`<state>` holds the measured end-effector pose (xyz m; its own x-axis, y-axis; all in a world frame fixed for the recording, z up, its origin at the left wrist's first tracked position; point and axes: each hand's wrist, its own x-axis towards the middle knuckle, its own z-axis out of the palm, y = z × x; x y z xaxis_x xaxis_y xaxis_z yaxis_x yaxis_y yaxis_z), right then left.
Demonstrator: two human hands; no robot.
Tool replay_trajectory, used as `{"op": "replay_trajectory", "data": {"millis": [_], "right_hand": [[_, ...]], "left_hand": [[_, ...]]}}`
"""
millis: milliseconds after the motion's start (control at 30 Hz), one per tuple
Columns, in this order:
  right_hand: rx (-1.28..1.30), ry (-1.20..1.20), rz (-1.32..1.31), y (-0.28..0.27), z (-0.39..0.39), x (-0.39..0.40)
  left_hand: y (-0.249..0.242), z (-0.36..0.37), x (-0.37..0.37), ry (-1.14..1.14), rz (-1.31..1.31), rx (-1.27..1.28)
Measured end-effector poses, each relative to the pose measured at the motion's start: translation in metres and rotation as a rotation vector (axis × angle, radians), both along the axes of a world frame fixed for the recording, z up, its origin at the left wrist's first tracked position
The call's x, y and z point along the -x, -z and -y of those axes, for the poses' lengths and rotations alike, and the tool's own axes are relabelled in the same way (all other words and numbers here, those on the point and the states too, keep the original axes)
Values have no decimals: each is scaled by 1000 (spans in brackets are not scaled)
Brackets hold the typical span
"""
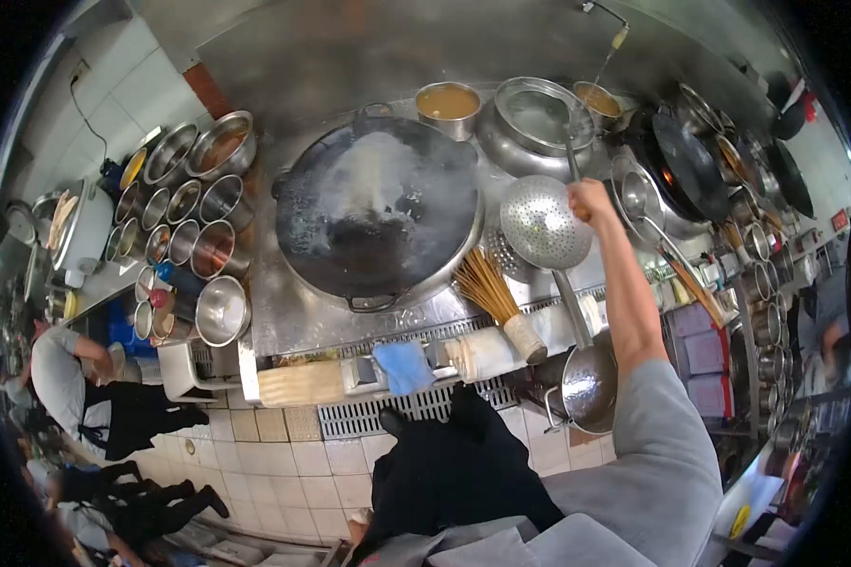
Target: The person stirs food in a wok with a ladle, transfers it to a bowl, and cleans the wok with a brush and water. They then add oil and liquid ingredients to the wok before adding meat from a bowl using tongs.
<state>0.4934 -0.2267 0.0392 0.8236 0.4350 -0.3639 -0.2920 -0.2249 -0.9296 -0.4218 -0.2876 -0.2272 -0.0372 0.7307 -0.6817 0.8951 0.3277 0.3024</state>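
My right hand (591, 200) is closed around the handle of a long metal ladle (571, 156). The ladle's far end reaches into a steel pot (529, 156) at the back of the stove; I cannot make out its bowl. Just below and left of this hand lies a perforated strainer (544, 225), its handle pointing toward me. A large black wok (350, 265) sits left of it, steaming, with a whitish wet film inside. Low in the view, beside my dark apron, only a small part of my left hand (357, 522) shows; its fingers are not clear.
A bamboo brush (501, 302) leans at the stove's front edge near a blue cloth (404, 367). Several steel seasoning pots (219, 248) stand left. A pot of brown liquid (447, 106) is behind the wok. Stacked woks (690, 170) stand right. Co-workers (61, 378) are at far left.
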Motion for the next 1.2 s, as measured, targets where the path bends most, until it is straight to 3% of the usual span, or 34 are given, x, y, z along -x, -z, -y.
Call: {"op": "replay_trajectory", "data": {"millis": [33, 67, 167, 300, 400, 500, 567, 633, 700, 767, 800, 900, 933, 1000, 1033, 1100, 1200], "right_hand": [[-284, 6, -352, 3, -1, -11], [-553, -103, -528, 4, 3, -12], [-931, -97, -766, 1, 12, 32], [-1079, -85, -803, -38, 33, 117], [-1252, -250, -906, -42, 58, 165], [-1233, -180, -1019, -78, 82, 225], [-1184, -92, -1106, -93, 98, 253], [-922, -190, -916, -108, 111, 273], [-574, -182, -726, -134, 113, 290], [-161, -179, -439, -150, 107, 304], [-83, -240, -342, -152, 101, 311], [150, -382, 42, -116, 76, 324], [190, -478, 127, -101, 60, 330], [128, -457, 131, -56, 23, 350], [142, -425, 127, -59, -1, 371], [-120, -411, -73, -25, -36, 394], [-192, -515, -55, -21, -36, 409]], "left_hand": [[-4, 3, -2, -16, -30, 9], [-5, 5, -6, -32, -52, 11], [-11, 11, -7, -61, -90, 13], [-17, 6, -3, -53, -92, -53], [-27, -15, -11, -35, -91, -180], [-55, -65, -43, -112, 62, -334], [-86, -105, -72, -375, 554, -194], [-136, -132, -106, -390, 793, -150], [-183, -152, -135, -509, 961, 75], [-199, -164, -162, -595, 1160, 311], [-203, -170, -175, -625, 1278, 419], [-224, -186, -244, -421, 1518, 763], [-224, -189, -271, -357, 1560, 762], [-233, -194, -324, -276, 1599, 733], [-242, -197, -345, -261, 1596, 707], [-243, -209, -370, -394, 1674, 827], [-266, -222, -364, -497, 1898, 901]]}}
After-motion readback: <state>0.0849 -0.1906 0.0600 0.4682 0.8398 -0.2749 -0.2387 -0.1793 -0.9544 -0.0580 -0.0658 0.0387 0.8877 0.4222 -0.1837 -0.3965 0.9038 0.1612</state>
